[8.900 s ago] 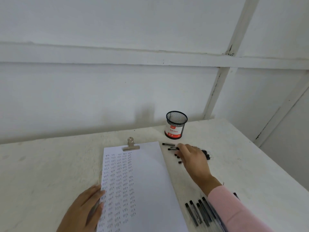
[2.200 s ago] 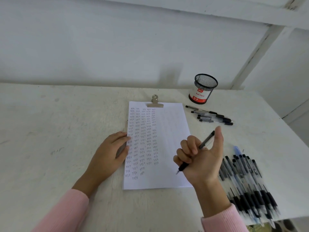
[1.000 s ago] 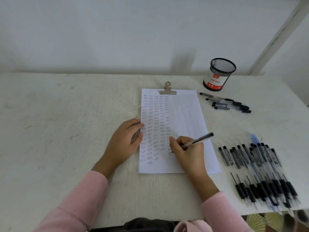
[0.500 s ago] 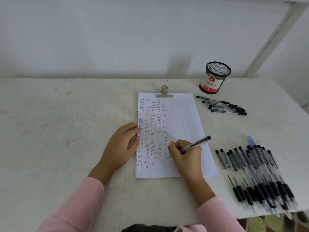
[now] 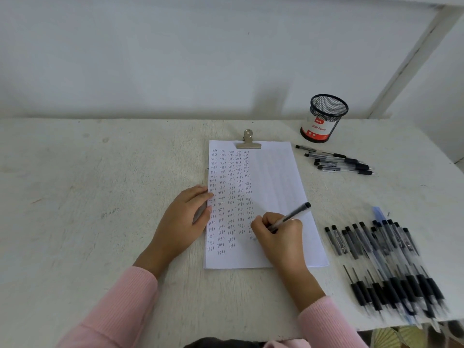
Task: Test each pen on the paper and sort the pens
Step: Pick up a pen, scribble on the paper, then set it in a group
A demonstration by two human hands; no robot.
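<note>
The right hand [image 5: 278, 237] pinches a pen [image 5: 292, 217], tip on the paper [image 5: 273, 187]; the small sorted pens group [image 5: 336, 162] lies up-right, nearer that hand. The left hand [image 5: 183, 222] rests flat.

Nine seconds ago the right hand [image 5: 278, 237] was reaching into the few pens [image 5: 336, 162] by the cup [image 5: 324, 119]; it has since taken a pen [image 5: 293, 216] and brought it to the paper [image 5: 276, 177]. Two seconds ago it held that pen raised, thumb up; now the hand rests on the paper, pinching the pen at the foot of the fourth column, back end slanting up to the right. The left hand [image 5: 183, 222] has slid from the paper's lower left edge to mid-edge. The view has dipped, bringing the pile [image 5: 386, 259] into sight
</note>
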